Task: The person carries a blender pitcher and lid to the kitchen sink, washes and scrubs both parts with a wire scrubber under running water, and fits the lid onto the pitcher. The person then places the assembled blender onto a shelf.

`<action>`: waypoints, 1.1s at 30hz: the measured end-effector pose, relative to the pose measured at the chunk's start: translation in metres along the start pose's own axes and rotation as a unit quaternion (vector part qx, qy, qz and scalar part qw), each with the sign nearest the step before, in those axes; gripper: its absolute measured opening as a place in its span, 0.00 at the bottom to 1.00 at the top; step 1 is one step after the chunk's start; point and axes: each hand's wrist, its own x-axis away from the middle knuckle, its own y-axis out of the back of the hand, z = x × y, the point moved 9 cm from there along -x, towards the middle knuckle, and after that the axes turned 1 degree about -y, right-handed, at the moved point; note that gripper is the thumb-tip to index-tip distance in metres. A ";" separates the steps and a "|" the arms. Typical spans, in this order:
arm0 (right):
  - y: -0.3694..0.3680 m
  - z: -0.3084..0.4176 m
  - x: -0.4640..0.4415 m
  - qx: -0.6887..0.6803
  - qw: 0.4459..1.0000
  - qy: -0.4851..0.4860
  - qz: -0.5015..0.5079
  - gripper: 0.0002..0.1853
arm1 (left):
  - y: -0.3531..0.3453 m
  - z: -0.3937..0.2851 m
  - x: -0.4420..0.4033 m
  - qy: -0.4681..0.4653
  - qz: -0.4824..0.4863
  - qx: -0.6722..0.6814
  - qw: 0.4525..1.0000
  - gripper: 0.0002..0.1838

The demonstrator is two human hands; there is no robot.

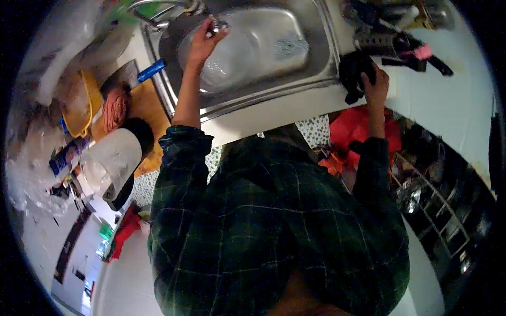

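Note:
My left hand (201,46) reaches over the left side of the steel sink (321,52). Its fingers are closed around a small shiny metal piece (217,24), which looks like the end of the tap (194,7). Whether that piece joins the tap, I cannot tell. Below it the basin looks wet, with a bright patch of water. My right hand (376,87) grips a dark, bunched black cloth-like thing (354,73) on the counter, right of the sink. The thumb lies on top of it, and its exact kind is unclear.
A perforated metal utensil holder (377,43) with utensils lies behind my right hand. At left are a wooden board (150,105), a blue roll (151,70), a yellow basket (90,102) and a whitish container (113,158). Below right are a red bag (358,129) and a wire rack (435,203).

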 end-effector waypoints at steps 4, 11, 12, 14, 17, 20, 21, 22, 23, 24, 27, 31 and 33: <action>0.007 0.021 0.005 -0.024 0.999 0.047 -0.012 0.28 | 0.013 0.023 0.027 -0.032 -0.069 0.211 0.975 0.28; 0.019 0.107 0.018 -0.120 0.992 0.029 -0.019 0.26 | 0.042 0.103 0.146 0.154 -0.061 0.231 0.959 0.12; -0.005 0.125 0.020 -0.254 0.966 0.024 0.038 0.25 | 0.046 0.090 0.164 0.182 -0.091 0.338 0.919 0.10; -0.062 0.199 0.025 -0.346 0.922 0.028 0.174 0.28 | 0.069 0.081 0.181 0.144 -0.142 0.242 0.949 0.12; -0.132 0.293 0.009 -0.395 0.881 0.142 0.219 0.33 | 0.104 0.069 0.149 0.157 -0.195 0.124 0.960 0.16; -0.183 0.344 -0.033 -0.344 0.899 0.206 0.175 0.34 | 0.108 0.092 0.053 0.082 -0.251 0.331 0.906 0.14; -0.194 0.366 -0.037 -0.298 0.910 0.264 0.115 0.33 | 0.101 0.117 0.015 0.122 -0.188 0.313 0.923 0.14; -0.202 0.381 -0.042 -0.310 0.897 0.285 0.134 0.33 | 0.101 0.116 0.010 0.096 -0.262 0.428 0.860 0.14; -0.212 0.386 -0.049 -0.360 0.873 0.256 0.209 0.32 | 0.105 0.111 0.003 0.129 -0.280 0.422 0.852 0.13; -0.223 0.393 -0.048 -0.399 0.844 0.222 0.281 0.31 | 0.110 0.103 -0.002 0.162 -0.298 0.417 0.843 0.12; -0.210 0.396 -0.035 -0.415 0.846 0.239 0.233 0.27 | 0.101 0.080 -0.001 0.124 -0.414 0.540 0.722 0.11; -0.216 0.386 -0.025 -0.395 0.855 0.170 0.288 0.27 | 0.096 0.075 -0.054 0.086 -0.457 0.211 0.860 0.13; -0.237 0.376 -0.032 -0.437 0.844 0.195 0.242 0.27 | 0.069 0.072 -0.101 0.096 -0.365 0.026 0.925 0.14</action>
